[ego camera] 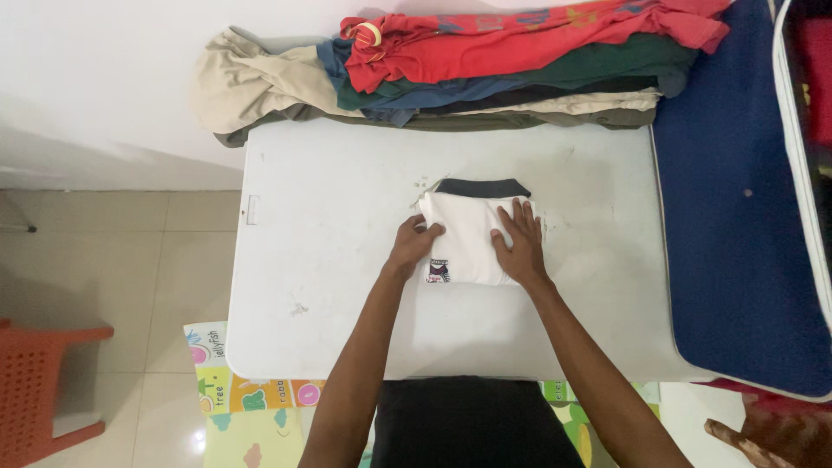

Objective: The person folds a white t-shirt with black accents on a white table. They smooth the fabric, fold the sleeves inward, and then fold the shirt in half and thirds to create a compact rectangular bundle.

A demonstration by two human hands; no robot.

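Note:
A folded white shirt [468, 227] with a dark collar lies in the middle of the white table [329, 225]. My left hand [413, 244] rests on the shirt's left edge with its fingers curled over the cloth. Flat on the right half of the shirt lies my right hand [520, 243], fingers spread and pressing down. A small printed patch shows on the shirt's near edge between both hands.
A stack of clothes [485, 69] in red, green, blue and beige lies along the table's far edge. A dark blue mattress [737, 217] adjoins the right side. An orange plastic chair [39, 381] stands on the tiled floor at left; a colourful play mat [251, 407] lies below the table.

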